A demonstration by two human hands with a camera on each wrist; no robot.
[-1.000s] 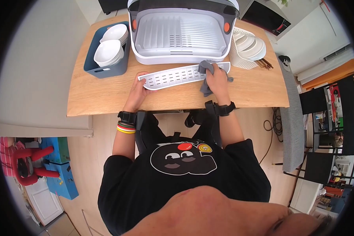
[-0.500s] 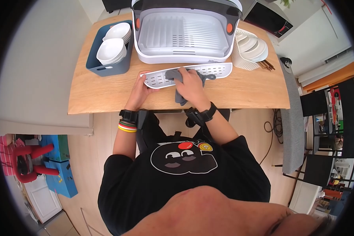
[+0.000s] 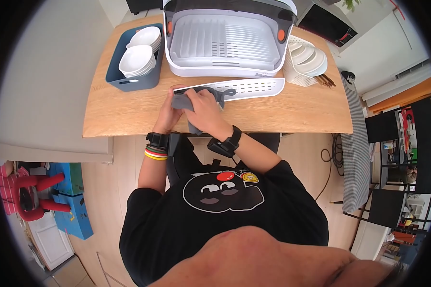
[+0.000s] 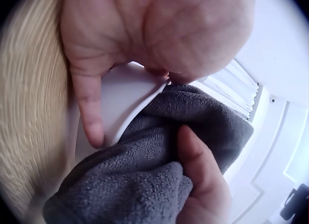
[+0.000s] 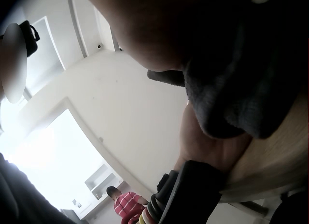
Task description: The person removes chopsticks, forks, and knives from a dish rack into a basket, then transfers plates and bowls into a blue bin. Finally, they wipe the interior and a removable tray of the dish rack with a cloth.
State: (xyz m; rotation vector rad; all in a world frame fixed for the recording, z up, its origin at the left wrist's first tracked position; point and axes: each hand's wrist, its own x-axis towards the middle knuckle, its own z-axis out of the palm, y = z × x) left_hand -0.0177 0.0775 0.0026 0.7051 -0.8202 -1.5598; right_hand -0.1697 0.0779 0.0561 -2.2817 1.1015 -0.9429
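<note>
A long white slotted tray (image 3: pixel 258 88) lies slantwise in front of the dish rack. At its left end the left hand (image 3: pixel 167 115) grips the tray's edge; in the left wrist view that hand (image 4: pixel 154 35) has its fingers on the white rim (image 4: pixel 130 96). The right hand (image 3: pixel 207 111) holds a grey cloth (image 3: pixel 183 101) against the tray's left part, close to the left hand. Seen from the left wrist, the cloth (image 4: pixel 130 185) covers the inside of the tray end, with a right-hand finger pressing into it. The right wrist view shows the dark cloth (image 5: pixel 217 103) hanging over the left hand (image 5: pixel 207 142).
Behind the tray stands a white dish rack (image 3: pixel 225 71) with a dark raised cover. A blue bin (image 3: pixel 134 85) with stacked white bowls (image 3: pixel 138 61) is at left; a white basket (image 3: pixel 297 76) with plates and brown chopsticks (image 3: pixel 326 80) is at right.
The right hand has moved leftward along the tray with the cloth, from its right end to its left end. The left hand has stayed at the left end.
</note>
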